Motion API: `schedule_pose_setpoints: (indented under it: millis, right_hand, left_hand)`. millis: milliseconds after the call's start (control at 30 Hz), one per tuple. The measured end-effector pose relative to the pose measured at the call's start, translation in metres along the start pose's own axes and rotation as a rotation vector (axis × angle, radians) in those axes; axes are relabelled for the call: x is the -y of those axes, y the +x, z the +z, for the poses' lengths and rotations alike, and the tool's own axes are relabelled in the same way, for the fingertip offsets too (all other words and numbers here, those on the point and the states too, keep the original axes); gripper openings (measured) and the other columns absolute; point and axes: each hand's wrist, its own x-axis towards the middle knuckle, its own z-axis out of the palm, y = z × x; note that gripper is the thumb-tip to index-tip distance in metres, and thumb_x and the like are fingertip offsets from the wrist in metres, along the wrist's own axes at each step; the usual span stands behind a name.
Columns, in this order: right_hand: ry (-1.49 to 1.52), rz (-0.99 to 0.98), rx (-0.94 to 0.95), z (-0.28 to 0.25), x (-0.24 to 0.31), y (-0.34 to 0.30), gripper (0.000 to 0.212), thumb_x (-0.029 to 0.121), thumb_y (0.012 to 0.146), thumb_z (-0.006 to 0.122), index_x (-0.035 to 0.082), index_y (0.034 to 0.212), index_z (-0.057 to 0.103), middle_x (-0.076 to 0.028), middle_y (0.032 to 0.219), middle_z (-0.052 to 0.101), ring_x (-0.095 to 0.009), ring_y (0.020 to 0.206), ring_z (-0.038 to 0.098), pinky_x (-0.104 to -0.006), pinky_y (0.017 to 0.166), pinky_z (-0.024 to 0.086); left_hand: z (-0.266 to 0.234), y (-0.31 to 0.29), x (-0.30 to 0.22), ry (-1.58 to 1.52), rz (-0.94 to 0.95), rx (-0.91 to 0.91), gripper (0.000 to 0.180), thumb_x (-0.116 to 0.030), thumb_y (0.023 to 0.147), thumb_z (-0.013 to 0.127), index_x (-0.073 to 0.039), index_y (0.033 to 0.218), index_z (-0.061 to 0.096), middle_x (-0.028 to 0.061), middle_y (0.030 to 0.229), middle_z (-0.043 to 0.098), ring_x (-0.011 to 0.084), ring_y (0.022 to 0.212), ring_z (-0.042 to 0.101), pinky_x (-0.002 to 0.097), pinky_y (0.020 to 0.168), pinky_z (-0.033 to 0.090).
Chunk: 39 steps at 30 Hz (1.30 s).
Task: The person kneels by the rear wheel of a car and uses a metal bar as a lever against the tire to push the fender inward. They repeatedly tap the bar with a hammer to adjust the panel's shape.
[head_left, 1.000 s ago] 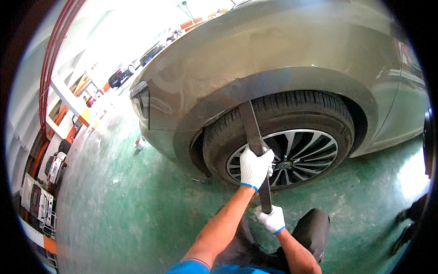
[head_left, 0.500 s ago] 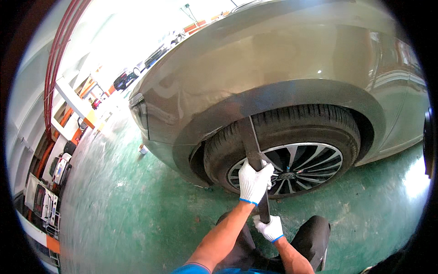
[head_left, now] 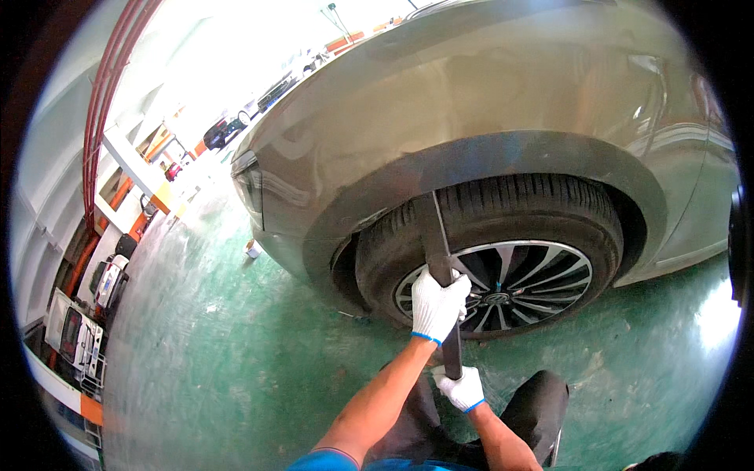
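A long, flat dark bar (head_left: 433, 228) runs slantwise in front of the car's wheel. Its far end lies over the tire (head_left: 542, 204), just under the edge of the wheel arch (head_left: 503, 153); whether it touches the tire or the arch I cannot tell. In a white knit glove with a blue cuff, my left hand (head_left: 437, 304) is closed around the bar's middle, in front of the spoked rim (head_left: 542, 271). Lower down, my gloved right hand (head_left: 462, 388) grips the bar's near end. The arch looks dull and grey beside the glossy gold-brown fender (head_left: 471, 86).
My bent knee (head_left: 538, 404) is close to the right hand. A small white can-like object (head_left: 253, 249) stands on the green floor (head_left: 212, 353) by the front bumper. White vehicles (head_left: 78, 337) and an orange-and-white post (head_left: 137, 169) are at the left.
The car has shifted slightly to the right in the view. Both hands keep their hold on the bar, and its far end sits slightly higher in the picture.
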Motion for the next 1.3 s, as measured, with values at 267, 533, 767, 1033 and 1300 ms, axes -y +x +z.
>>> schedule_pose_setpoints:
  millis: [267, 533, 767, 1033, 1300]
  right_hand:
    - [0.149, 0.109, 0.111, -0.006, 0.02, -0.025, 0.02, 0.016, 0.084, 0.075, 0.001, 0.096, 0.077, -0.007, 0.078, 0.074, -0.013, 0.07, 0.068, -0.0307, 0.066, 0.055]
    - [0.203, 0.083, 0.066, -0.013, 0.007, -0.014, 0.02, 0.014, 0.084, 0.078, 0.0, 0.098, 0.078, -0.006, 0.074, 0.072, -0.011, 0.061, 0.063, -0.0289, 0.058, 0.052]
    - [0.165, 0.186, 0.005, -0.006, 0.019, -0.012, 0.02, 0.015, 0.083, 0.077, 0.001, 0.098, 0.078, -0.008, 0.079, 0.075, -0.013, 0.07, 0.069, -0.0308, 0.065, 0.056]
    - [-0.119, -0.109, -0.133, 0.001, 0.005, 0.002, 0.02, 0.021, 0.08, 0.074, 0.008, 0.094, 0.078, -0.015, 0.079, 0.073, -0.023, 0.073, 0.075, -0.0348, 0.067, 0.057]
    - [-0.17, -0.177, -0.072, 0.008, -0.014, 0.018, 0.02, 0.024, 0.079, 0.073, 0.008, 0.091, 0.076, -0.015, 0.078, 0.072, -0.028, 0.072, 0.073, -0.0369, 0.068, 0.057]
  left_hand:
    - [0.0, -0.012, 0.002, 0.04, 0.047, -0.086, 0.02, -0.012, 0.085, 0.07, -0.002, 0.081, 0.054, 0.0061, 0.058, 0.057, 0.0156, 0.042, 0.057, 0.0317, 0.038, 0.045]
    - [0.01, -0.006, 0.008, 0.079, 0.064, -0.12, 0.019, -0.011, 0.086, 0.071, -0.002, 0.086, 0.054, 0.0068, 0.06, 0.058, 0.0159, 0.042, 0.057, 0.032, 0.038, 0.045]
    - [0.005, -0.004, 0.007, 0.082, 0.091, -0.115, 0.018, -0.007, 0.088, 0.072, -0.003, 0.081, 0.055, 0.0053, 0.058, 0.057, 0.0147, 0.041, 0.055, 0.0303, 0.037, 0.045]
    - [0.003, -0.001, 0.008, 0.08, 0.093, -0.112, 0.018, -0.007, 0.089, 0.073, -0.002, 0.08, 0.058, 0.0043, 0.059, 0.059, 0.0133, 0.044, 0.057, 0.0292, 0.04, 0.046]
    - [-0.006, 0.006, 0.017, 0.141, 0.133, -0.062, 0.019, -0.011, 0.09, 0.075, -0.002, 0.081, 0.061, 0.0034, 0.062, 0.061, 0.0124, 0.045, 0.058, 0.0287, 0.042, 0.047]
